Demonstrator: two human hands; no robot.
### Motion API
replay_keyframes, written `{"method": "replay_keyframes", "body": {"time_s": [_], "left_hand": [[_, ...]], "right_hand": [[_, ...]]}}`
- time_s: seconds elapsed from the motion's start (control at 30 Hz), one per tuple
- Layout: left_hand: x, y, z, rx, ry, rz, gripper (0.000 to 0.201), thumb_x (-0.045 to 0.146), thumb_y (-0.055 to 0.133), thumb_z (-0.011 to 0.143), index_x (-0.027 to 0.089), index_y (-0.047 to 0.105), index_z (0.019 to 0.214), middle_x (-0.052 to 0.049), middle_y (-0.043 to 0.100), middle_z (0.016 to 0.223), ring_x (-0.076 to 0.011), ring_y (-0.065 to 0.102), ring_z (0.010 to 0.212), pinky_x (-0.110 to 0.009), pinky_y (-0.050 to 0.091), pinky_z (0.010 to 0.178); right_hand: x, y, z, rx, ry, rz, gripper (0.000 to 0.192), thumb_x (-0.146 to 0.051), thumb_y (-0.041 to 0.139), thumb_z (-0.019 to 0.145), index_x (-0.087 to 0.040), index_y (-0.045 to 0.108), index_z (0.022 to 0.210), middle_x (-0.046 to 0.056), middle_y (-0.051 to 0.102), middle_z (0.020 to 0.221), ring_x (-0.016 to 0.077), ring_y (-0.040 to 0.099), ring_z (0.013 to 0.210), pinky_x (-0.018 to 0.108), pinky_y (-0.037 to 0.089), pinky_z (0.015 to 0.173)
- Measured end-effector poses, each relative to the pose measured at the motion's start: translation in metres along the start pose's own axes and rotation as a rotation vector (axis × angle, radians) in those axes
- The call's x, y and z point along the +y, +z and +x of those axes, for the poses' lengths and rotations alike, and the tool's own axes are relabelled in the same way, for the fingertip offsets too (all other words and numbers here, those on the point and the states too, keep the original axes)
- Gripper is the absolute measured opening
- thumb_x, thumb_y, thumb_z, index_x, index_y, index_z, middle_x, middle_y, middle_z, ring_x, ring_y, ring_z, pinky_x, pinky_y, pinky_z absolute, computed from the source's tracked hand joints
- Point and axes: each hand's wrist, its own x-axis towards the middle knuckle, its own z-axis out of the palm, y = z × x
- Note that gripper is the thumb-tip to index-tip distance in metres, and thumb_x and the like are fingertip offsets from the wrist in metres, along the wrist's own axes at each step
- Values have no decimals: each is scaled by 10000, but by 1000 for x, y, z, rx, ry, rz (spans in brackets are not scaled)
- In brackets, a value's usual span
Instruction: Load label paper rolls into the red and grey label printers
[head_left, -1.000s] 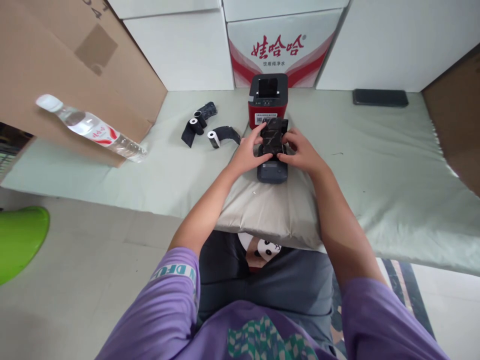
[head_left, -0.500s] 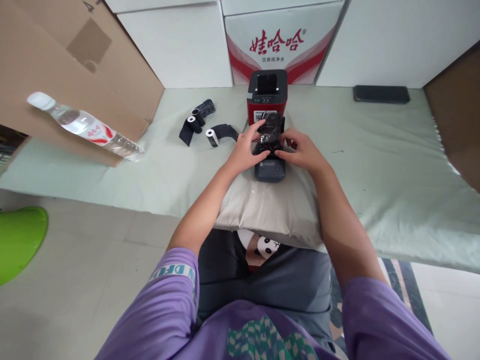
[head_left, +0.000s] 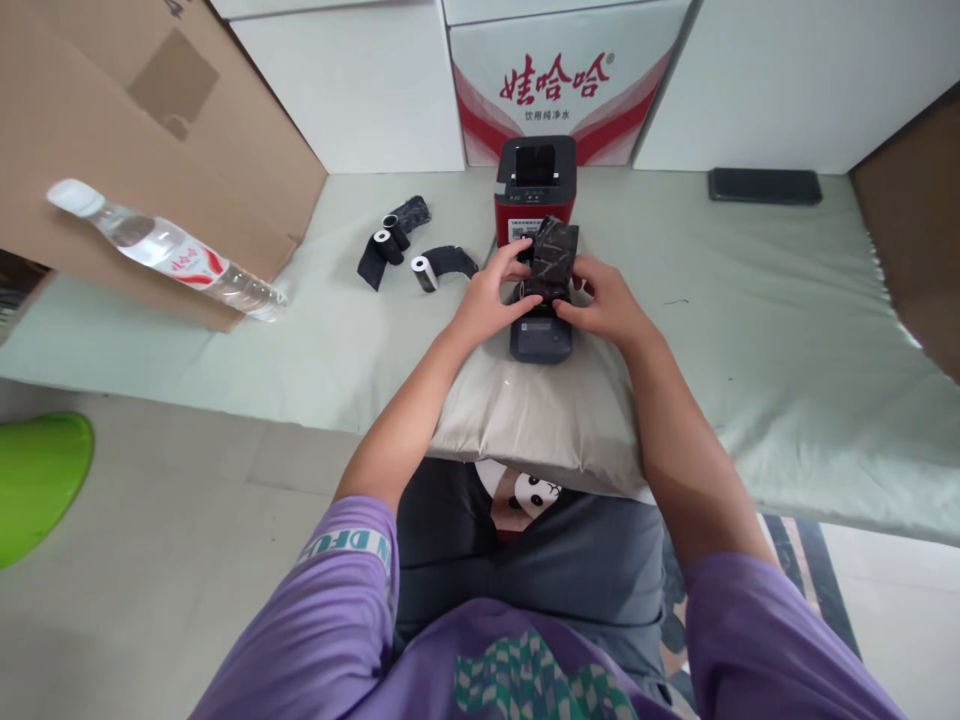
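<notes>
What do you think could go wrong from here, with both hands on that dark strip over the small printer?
The dark printer sits on a soft pillow near the edge, so it might tip or slide. The dark strip, pinched by the left hand and right hand, could crease or tear. The red printer stands close behind and could get knocked.

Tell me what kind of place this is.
Probably a makeshift home or stockroom workspace, not a proper workshop: a low padded platform serves as the work surface, stacked cartons of bottled water and flattened cardboard line the wall, and the floor is tiled.
</notes>
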Motion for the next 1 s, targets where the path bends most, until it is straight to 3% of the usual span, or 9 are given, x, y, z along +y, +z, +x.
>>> {"method": "replay_keyframes", "body": {"time_s": [0.23, 0.47, 0.67, 0.9, 1.0], "left_hand": [[9, 7, 1, 1, -70, -60, 753, 599, 717, 980, 275, 447, 1604, -134, 757, 1318, -326, 729, 1306, -613, 509, 1232], [10, 2, 1, -36, -100, -83, 770, 529, 758, 961, 277, 434, 1613, -127, 760, 1296, -325, 748, 1270, -623, 530, 1209], [10, 3, 1, -52, -154, -65, 781, 408, 811, 916, 269, 456, 1597, -122, 757, 1305, -307, 761, 1225, -572, 559, 1177], [23, 2, 4, -41, -262, 106, 694, 278, 866, 832, 237, 610, 1475, -119, 757, 1281, -357, 648, 1369, -592, 455, 1235], [30, 1, 8, -62, -350, 91, 551, 221, 856, 809, 200, 699, 1336, -99, 786, 1185, -325, 688, 1251, -523, 513, 1155]], "right_hand": [[-5, -3, -1, 33, 31, -16, 318, -488, 732, 768, -258, 682, 981, 63, 681, 947, 261, 592, 847, 444, 531, 820], [-4, 0, -1, 15, 7, -40, 263, -420, 709, 737, -254, 660, 935, 75, 683, 950, 267, 590, 848, 438, 520, 804], [-6, 1, -1, -3, 28, -77, 253, -369, 691, 703, -236, 684, 918, 57, 683, 837, 261, 592, 801, 421, 507, 768], [-5, 1, 1, -73, 18, -6, 326, -351, 698, 717, -213, 761, 1005, 91, 691, 991, 285, 605, 903, 453, 538, 862], [-1, 3, 0, -36, 59, -29, 307, -346, 730, 720, -210, 781, 989, 103, 631, 1026, 319, 586, 1002, 494, 543, 933]]}}
